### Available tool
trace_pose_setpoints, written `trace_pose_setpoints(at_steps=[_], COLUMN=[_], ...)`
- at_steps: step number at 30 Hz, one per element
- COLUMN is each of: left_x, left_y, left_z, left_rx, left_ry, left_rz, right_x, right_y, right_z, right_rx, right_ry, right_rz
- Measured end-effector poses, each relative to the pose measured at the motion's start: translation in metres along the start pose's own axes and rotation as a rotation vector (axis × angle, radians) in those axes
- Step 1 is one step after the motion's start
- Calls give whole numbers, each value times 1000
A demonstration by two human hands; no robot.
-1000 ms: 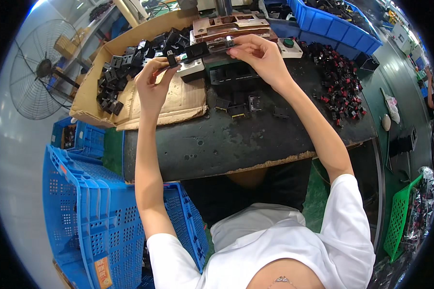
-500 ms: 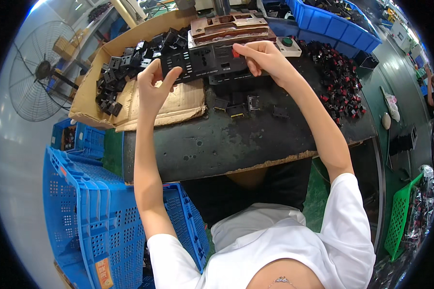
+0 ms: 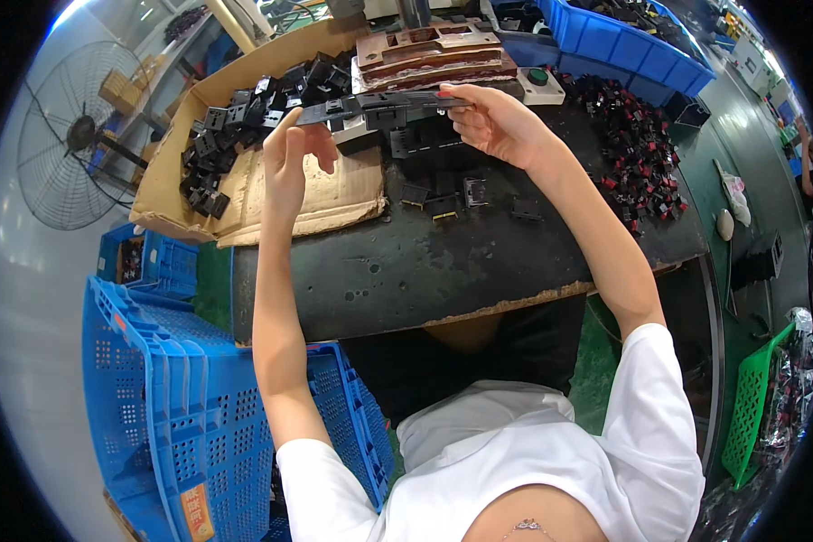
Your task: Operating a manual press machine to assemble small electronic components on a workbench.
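A long black socket panel [image 3: 385, 110] is held between both hands above the far part of the dark workbench [image 3: 397, 271]. It is tilted nearly edge-on, so its printed face is hidden and moulded parts show along its side. My left hand [image 3: 296, 154] grips the left end, and my right hand [image 3: 499, 125] pinches the right end by a small red piece [image 3: 443, 94]. Just beneath, a second black panel [image 3: 414, 142] lies partly hidden. Nearer to me are small black plastic parts, among them a frame-like piece [image 3: 475, 192] and a yellow-edged one [image 3: 443, 208].
Behind the panel stands a brown layered fixture block [image 3: 429, 56], beside a green push button box [image 3: 540, 86]. A cardboard box [image 3: 163, 185] of black modules is left; a red-and-black parts pile [image 3: 637, 149] lies right. Blue crates [image 3: 208, 397] flank the bench at lower left.
The panel has been tipped from showing its printed face and sockets to nearly edge-on. Both hands turned with it; the loose parts on the bench have stayed put.
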State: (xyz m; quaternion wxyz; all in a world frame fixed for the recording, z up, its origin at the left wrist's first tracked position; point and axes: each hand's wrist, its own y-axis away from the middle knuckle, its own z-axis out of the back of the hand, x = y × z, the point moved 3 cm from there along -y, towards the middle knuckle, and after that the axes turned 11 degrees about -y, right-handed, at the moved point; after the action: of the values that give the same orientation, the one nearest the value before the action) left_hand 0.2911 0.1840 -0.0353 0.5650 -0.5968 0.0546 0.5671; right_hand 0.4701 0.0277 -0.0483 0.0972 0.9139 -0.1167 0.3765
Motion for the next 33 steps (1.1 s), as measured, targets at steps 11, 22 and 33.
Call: trace_pose_setpoints(at_steps=[11,22,33], left_x=[7,15,19], left_y=[-2,11,10], left_z=[-8,-42,-38], left_rx=[142,-15,-71], left_ry=[7,430,462], left_rz=[300,383,389], right_x=[-3,-13,-15], right_y=[-5,4,-1], right_z=[5,-14,-11], right_rx=[126,-12,27], right_ry=[-191,56,132], right_rz=[-53,82,140])
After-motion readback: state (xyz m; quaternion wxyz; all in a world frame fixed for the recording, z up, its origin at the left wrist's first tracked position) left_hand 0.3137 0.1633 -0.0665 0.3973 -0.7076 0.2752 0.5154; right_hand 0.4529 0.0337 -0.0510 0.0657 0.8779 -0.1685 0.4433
